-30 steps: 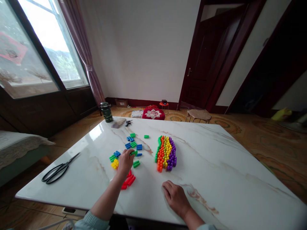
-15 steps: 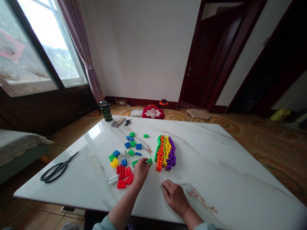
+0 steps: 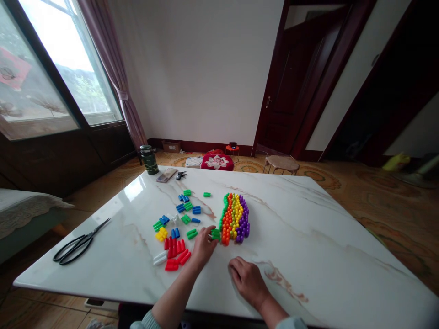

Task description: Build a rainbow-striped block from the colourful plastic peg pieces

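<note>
Between the fingertips of my left hand is a green piece, right beside the lower left edge of a block of beads. That block lies in coloured columns of green, orange, yellow and purple. My right hand rests on the table below the beads with its fingers curled; whether anything is under them is hidden. Left of my left hand lie loose red pieces, yellow pieces, blue pieces, clear pieces and more green pieces.
Black-handled scissors lie on the left of the marble table. A dark green flask, a phone and keys are at its far left corner. A stool stands beyond the table.
My left hand has moved slightly right with the green piece, which is now up against the green column. My right hand keeps its place on the table. The view has shifted a little.
</note>
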A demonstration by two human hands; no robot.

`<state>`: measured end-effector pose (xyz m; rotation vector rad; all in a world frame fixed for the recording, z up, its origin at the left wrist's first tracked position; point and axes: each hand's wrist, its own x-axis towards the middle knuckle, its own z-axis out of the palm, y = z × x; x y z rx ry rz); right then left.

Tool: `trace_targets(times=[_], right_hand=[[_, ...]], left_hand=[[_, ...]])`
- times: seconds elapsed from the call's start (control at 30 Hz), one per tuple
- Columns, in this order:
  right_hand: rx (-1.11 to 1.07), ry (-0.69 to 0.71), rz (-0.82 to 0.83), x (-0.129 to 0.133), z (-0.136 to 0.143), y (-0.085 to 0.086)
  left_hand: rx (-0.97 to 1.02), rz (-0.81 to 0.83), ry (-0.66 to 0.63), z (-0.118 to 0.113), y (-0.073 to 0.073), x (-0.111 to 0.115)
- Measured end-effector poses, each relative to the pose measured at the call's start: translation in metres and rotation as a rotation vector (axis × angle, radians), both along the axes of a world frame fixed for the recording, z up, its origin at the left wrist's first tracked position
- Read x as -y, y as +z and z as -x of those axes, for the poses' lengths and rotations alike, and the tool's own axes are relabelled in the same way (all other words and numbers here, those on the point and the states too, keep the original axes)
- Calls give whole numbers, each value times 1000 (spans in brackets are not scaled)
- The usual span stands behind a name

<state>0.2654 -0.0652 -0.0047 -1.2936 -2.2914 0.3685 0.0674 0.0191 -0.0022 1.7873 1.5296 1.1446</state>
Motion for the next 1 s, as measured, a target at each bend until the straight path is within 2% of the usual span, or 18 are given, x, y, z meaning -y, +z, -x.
trace_targets(times=[0.17,0.27,0.57,0.73,0.83,0.9,1.0], right_hand=[[-4,-2,1,1,0,3],[-6,-5,10,2,0,4],[-28,1,8,1,0,1],[-15,1,3,2,1,3],[-4,3,-4,1,1,4],[-2,3,-6,1,0,4],[-7,1,-7,1,0,4]], left_hand=[[-129,-65,-138,-7,7,3],[-168,-78,-176,-13,8,3],[-104,-44,-107,-19,-5,-2],[-23,-22,-88,-18,-13,3],[7,-26,-122,-9,-12,10],[-51,-65,-121,3,-5,14],[-254,-103,-1,30,13,14]])
